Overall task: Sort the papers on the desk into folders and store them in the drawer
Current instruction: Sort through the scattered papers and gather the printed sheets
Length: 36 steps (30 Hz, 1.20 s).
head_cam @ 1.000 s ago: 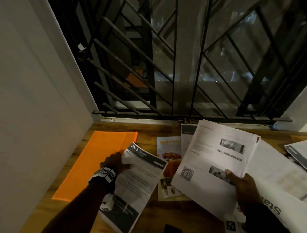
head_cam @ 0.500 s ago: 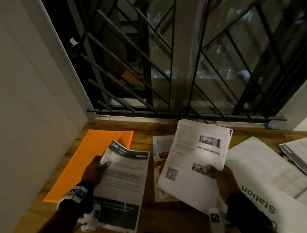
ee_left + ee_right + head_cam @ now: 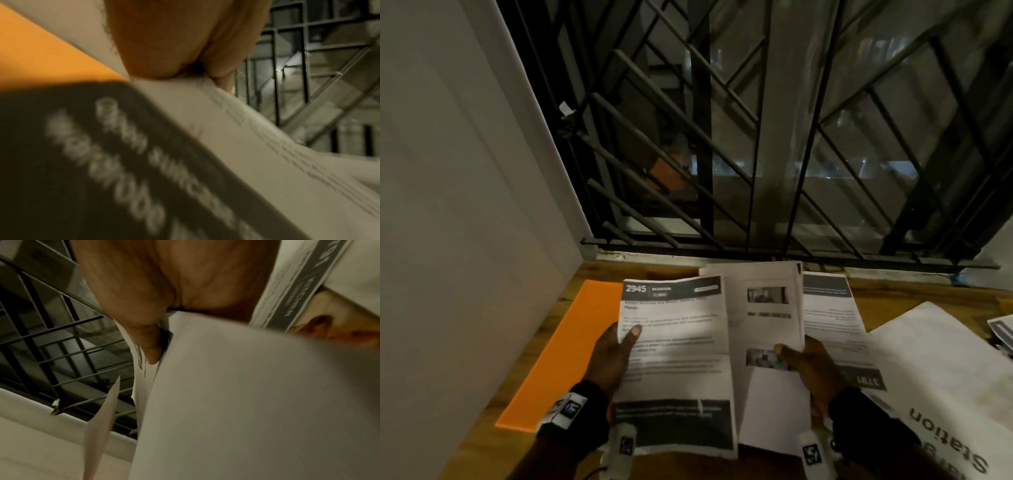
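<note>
Wooden desk under a barred window; we take the orange folder, flat at the desk's left end, as landmark. Just right of it our left hand pinches the "2945 BEDROOM" sheet, thumb on top. Further right our right hand grips a paper stack, thumb on top. More printed sheets lie beyond, away from the folder.
</note>
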Each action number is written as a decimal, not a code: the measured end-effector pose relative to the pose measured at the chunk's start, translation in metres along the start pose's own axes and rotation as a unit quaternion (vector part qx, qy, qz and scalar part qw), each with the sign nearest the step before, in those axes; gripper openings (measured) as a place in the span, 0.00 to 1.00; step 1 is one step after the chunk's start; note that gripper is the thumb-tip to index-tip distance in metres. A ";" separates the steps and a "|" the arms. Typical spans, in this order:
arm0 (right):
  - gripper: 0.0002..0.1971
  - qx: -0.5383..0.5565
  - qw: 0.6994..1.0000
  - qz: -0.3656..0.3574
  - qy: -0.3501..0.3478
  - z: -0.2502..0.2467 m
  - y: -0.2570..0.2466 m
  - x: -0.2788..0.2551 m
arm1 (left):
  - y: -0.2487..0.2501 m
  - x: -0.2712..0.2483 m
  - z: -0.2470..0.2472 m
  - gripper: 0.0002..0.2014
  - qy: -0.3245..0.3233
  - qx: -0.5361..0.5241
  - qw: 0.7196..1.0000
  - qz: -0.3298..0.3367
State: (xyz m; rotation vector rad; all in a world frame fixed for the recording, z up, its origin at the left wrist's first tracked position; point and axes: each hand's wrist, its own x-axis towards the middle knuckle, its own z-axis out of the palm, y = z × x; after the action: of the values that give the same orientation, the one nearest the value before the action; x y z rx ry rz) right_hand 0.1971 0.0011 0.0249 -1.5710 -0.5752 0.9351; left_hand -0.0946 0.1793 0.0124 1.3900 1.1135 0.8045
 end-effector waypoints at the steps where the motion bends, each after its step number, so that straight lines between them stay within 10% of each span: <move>1: 0.10 0.015 1.000 0.007 -0.012 0.007 -0.003 -0.003 | -0.001 0.003 0.007 0.13 -0.006 0.014 1.000 0.010; 9: 0.17 -0.019 0.989 0.002 -0.145 0.022 -0.018 -0.018 | -0.023 0.019 0.057 0.13 -0.008 0.051 0.999 0.006; 30: 0.21 0.064 0.989 -0.086 -0.103 -0.021 -0.049 -0.006 | 0.069 -0.035 0.089 0.19 -0.135 -0.136 0.972 0.134; 36: 0.22 0.034 0.989 -0.077 -0.123 -0.022 -0.039 -0.014 | 0.061 -0.030 0.094 0.37 -0.131 -0.142 0.974 0.122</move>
State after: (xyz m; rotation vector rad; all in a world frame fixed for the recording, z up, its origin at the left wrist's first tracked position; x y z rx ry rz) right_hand 0.2126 -0.0141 0.0666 -1.3379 -0.8178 1.0261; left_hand -0.0062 0.1241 0.0628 1.3564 0.6048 0.8878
